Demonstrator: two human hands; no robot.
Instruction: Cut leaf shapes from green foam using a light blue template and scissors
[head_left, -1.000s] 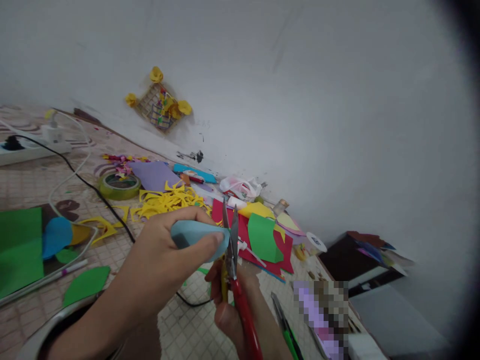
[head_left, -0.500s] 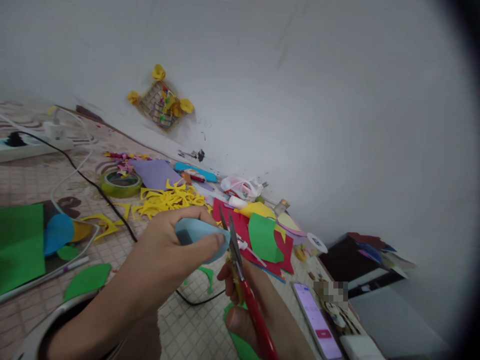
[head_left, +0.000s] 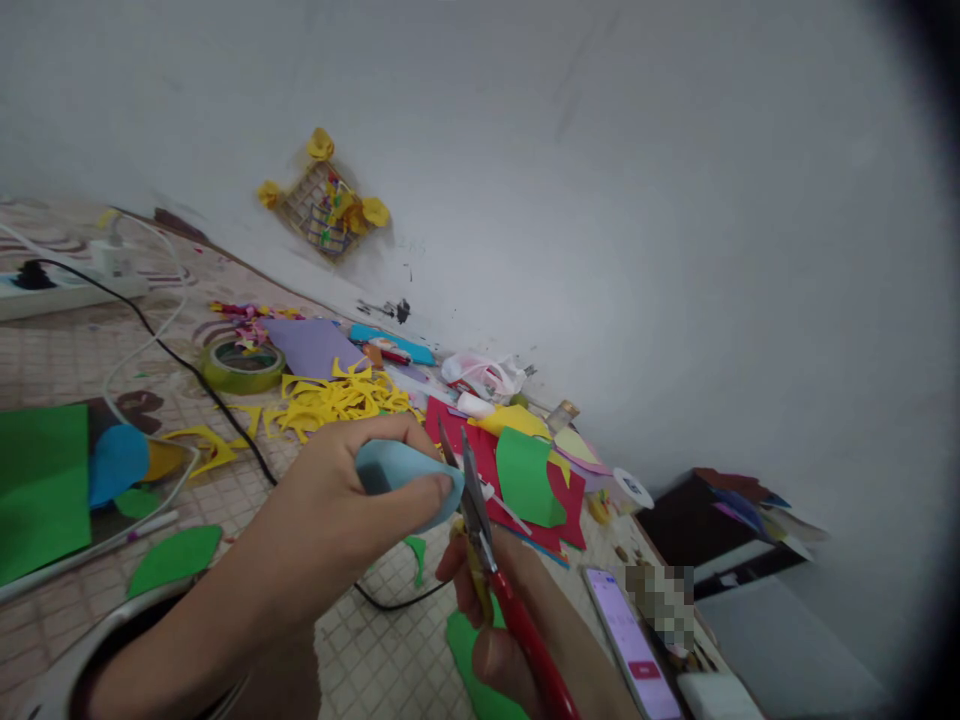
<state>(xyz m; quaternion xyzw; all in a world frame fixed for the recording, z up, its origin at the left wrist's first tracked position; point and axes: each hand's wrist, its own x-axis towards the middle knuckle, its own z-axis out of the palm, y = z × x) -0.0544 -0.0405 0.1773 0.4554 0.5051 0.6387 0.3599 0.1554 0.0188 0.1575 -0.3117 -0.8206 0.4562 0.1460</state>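
My left hand (head_left: 352, 510) pinches a curved piece of light blue paper (head_left: 401, 467) between thumb and fingers. Red-handled scissors (head_left: 480, 530) are in my right hand (head_left: 517, 620), its fingers wrapped round the handles. The blades stand slightly apart, pointing up, close by the right edge of the blue paper near my left thumb. Whether they touch the paper I cannot tell. Below my hands lie green paper pieces (head_left: 484, 665) on the tiled-pattern tabletop (head_left: 375, 640).
Yellow paper scraps (head_left: 341, 400), a tape roll (head_left: 244, 362) and purple paper (head_left: 315, 347) lie behind my left hand. Red paper (head_left: 465, 440) under a green sheet (head_left: 529, 475) is beyond the scissors. A phone (head_left: 630, 640) rests at right. A black cable (head_left: 225, 410) crosses the table.
The blue paper and both hands have shifted very slightly to the right. The scissor blades still stand slightly apart beside the paper's edge.
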